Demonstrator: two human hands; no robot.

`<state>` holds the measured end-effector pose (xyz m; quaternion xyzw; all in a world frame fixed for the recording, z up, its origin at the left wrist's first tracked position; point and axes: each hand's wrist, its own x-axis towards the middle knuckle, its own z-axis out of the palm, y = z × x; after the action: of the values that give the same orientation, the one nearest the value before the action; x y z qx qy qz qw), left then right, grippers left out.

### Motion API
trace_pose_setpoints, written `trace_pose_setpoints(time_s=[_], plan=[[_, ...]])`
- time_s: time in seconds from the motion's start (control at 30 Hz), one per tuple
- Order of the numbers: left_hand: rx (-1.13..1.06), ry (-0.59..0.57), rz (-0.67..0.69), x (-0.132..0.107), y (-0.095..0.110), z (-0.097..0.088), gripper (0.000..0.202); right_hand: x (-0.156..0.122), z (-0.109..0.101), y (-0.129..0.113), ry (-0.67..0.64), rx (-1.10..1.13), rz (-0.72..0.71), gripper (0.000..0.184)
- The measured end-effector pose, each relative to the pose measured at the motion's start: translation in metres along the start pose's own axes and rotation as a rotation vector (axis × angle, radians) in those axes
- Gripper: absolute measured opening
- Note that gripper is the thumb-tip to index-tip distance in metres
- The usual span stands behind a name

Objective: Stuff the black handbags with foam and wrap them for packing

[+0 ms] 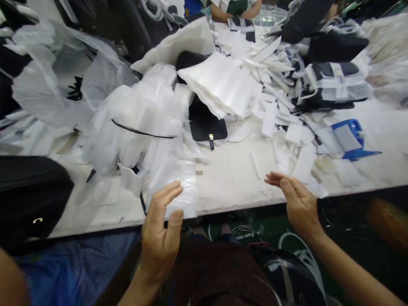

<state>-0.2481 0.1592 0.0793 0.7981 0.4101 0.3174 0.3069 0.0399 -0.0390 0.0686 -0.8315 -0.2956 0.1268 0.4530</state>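
My left hand is raised at the table's front edge, its thumb apart from the fingers and nothing held. Behind its fingers lies a clear plastic sheet. Over the edge further right, my right hand is also empty, fingers stretched out towards the left. White foam scraps lie just beyond it. A thin white strip is on the table between the hands. Farther back, a black bag or wallet with a gold clasp lies partly hidden under a white foam sheet.
Crumpled plastic bags heap up at centre left. A black bag stands at the left edge. A blue tape dispenser and wrapped black bags are on the right. Across the table is another person.
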Motion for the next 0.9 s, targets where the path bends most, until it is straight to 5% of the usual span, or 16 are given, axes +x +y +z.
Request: trace_pose_setpoints(time_s=[0.17,0.33,0.57,0.77,0.9], plan=[[-0.131,-0.265,0.018,-0.039,0.007,0.053,0.025,-0.044,-0.001,0.076,-0.128,-0.064,0.129,0.034],[-0.229,-0.507,0.029,-0.101,0.001,0.105,0.025,-0.103,-0.03,0.162,-0.277,-0.21,0.12,0.033],[-0.047,-1.054,-0.284,-0.202,-0.025,0.225,0.026,-0.201,-0.093,0.304,-0.536,-0.311,0.315,0.034],[0.249,-1.244,-0.406,-0.272,-0.049,0.329,0.028,-0.271,-0.162,0.456,-0.28,-0.507,0.389,0.034],[0.346,-1.327,-0.442,-0.308,-0.061,0.387,0.025,-0.318,-0.188,0.518,-0.137,-0.694,0.352,0.032]])
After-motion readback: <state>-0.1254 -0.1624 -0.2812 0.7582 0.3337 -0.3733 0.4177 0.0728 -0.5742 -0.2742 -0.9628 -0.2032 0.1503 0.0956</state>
